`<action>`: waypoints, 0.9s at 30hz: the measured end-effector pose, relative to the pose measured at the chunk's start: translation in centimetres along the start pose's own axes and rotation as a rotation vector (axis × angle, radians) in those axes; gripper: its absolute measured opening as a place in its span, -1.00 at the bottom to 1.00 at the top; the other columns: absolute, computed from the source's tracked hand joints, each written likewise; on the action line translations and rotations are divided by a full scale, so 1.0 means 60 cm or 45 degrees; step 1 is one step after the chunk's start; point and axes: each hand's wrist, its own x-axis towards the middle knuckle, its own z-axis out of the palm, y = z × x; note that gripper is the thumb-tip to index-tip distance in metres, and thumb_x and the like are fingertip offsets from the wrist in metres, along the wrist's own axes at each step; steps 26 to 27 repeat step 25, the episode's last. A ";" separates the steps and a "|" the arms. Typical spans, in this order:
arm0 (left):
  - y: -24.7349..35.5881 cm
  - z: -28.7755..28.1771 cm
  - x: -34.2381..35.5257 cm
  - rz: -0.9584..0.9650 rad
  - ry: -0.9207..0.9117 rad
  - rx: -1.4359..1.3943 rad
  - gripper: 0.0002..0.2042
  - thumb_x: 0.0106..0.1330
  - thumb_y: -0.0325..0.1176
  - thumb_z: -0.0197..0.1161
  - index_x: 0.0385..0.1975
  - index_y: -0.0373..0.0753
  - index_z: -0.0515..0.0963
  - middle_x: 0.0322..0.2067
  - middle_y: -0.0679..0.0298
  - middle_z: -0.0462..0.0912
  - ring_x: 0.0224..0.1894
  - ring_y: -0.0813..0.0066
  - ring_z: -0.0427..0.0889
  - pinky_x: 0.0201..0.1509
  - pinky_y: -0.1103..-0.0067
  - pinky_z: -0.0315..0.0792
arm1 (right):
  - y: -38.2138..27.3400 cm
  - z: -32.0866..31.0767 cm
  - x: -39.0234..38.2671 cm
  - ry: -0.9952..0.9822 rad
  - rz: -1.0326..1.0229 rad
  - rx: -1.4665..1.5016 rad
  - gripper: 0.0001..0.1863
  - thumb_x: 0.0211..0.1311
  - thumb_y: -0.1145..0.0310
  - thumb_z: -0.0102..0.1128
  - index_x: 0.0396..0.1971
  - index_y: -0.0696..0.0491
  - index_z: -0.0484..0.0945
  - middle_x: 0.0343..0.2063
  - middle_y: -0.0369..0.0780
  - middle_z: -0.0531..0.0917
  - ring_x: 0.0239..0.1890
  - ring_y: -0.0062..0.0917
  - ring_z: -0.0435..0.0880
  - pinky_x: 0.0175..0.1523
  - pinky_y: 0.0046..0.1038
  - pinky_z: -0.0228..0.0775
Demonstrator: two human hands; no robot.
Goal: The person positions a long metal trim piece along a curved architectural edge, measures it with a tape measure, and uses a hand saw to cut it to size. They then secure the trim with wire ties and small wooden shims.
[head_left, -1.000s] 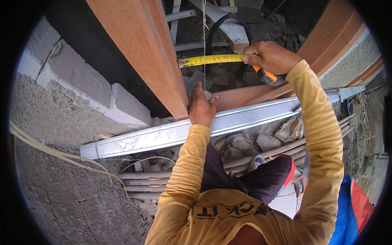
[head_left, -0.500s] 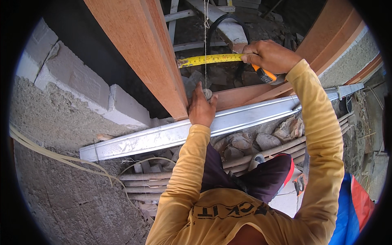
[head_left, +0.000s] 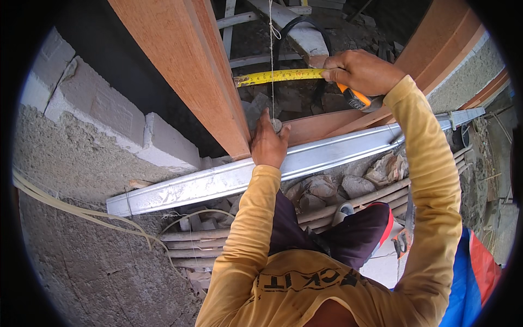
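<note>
My right hand (head_left: 366, 72) is closed on a tape measure, its thumb and fingers pinching the yellow blade (head_left: 280, 77). The orange and black case (head_left: 357, 99) hangs below the palm. The blade stretches left to the side of an upright wooden post (head_left: 188, 71) and passes by a taut white string (head_left: 272, 52). At the string's lower end is a small round grey plumb bob (head_left: 277, 125). My left hand (head_left: 269, 144) has its thumb and fingers about the bob, close to the post's foot and over a long silver metal channel (head_left: 218, 182).
Pale blocks (head_left: 109, 111) form a low wall at left. Bamboo poles (head_left: 201, 246) lie below the channel among rubble (head_left: 321, 188). A second wooden post (head_left: 436, 46) rises at right. A cream hose (head_left: 71, 210) crosses the lower left; a blue tarp (head_left: 460, 280) lies at lower right.
The view has shifted slightly. My right hand and the tape blade are a little higher against the post; my left hand stays at the plumb bob.
</note>
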 end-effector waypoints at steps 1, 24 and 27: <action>-0.001 -0.001 0.000 0.002 0.002 -0.004 -0.35 0.14 -0.19 0.26 0.21 -0.22 0.15 0.11 0.00 0.34 0.10 0.01 0.40 0.10 0.28 0.35 | -0.003 -0.004 0.001 -0.052 0.026 -0.015 -0.67 0.30 0.16 -0.03 -0.27 0.13 0.52 -0.51 -0.06 0.59 -0.41 -0.21 0.58 -0.22 -0.28 0.39; 0.006 -0.005 -0.002 0.027 0.025 -0.048 -0.34 0.10 -0.18 0.29 0.17 -0.34 0.22 0.04 -0.09 0.42 0.08 0.04 0.43 0.13 0.37 0.32 | -0.004 -0.016 0.005 -0.147 0.115 -0.044 -0.61 0.27 0.07 -0.03 -0.03 -0.03 0.54 -0.28 -0.09 0.65 -0.18 -0.16 0.59 -0.01 -0.27 0.38; 0.009 -0.010 -0.002 -0.015 0.002 -0.082 -0.33 0.08 -0.16 0.31 0.18 -0.27 0.23 0.07 -0.06 0.41 0.10 0.05 0.42 0.15 0.38 0.30 | -0.004 -0.018 0.005 -0.151 0.091 -0.017 -0.60 0.27 0.06 -0.02 -0.03 -0.04 0.54 -0.28 -0.09 0.65 -0.16 -0.16 0.59 0.00 -0.27 0.38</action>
